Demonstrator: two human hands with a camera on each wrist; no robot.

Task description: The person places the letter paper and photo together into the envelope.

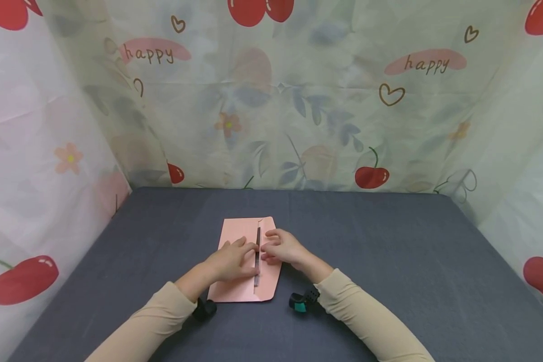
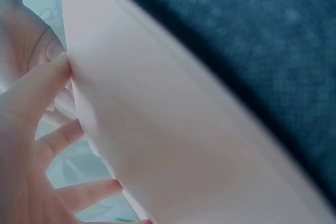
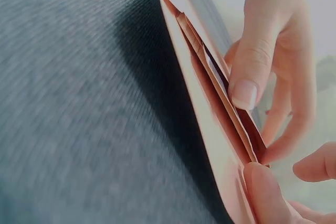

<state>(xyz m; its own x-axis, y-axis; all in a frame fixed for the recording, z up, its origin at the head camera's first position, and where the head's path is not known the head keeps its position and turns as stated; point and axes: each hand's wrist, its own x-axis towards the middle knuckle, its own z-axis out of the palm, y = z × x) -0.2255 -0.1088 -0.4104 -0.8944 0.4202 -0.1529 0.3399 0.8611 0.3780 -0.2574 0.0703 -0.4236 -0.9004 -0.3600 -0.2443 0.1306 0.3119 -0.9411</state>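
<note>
A pink envelope [image 1: 233, 231] lies on the dark tabletop with its flap [image 1: 268, 286] folded out to the right. Along its mouth runs a dark narrow gap [image 1: 257, 259]. From the left my left hand [image 1: 231, 260] reaches across the envelope, thumb and fingertips spread along the mouth's edge. My right hand [image 1: 284, 247] is over the flap, its fingertips right by the gap. In the right wrist view the mouth gapes and shows thin paper layers [image 3: 210, 74] inside; the left thumb [image 3: 245, 94] is at its edge and the right thumb [image 3: 261, 182] touches the flap side.
Dark cloth covers the table [image 1: 389, 251]. A printed curtain [image 1: 280, 100] with cherries and hearts hangs behind it and on both sides. Black wrist devices [image 1: 304, 300] sit under the sleeves.
</note>
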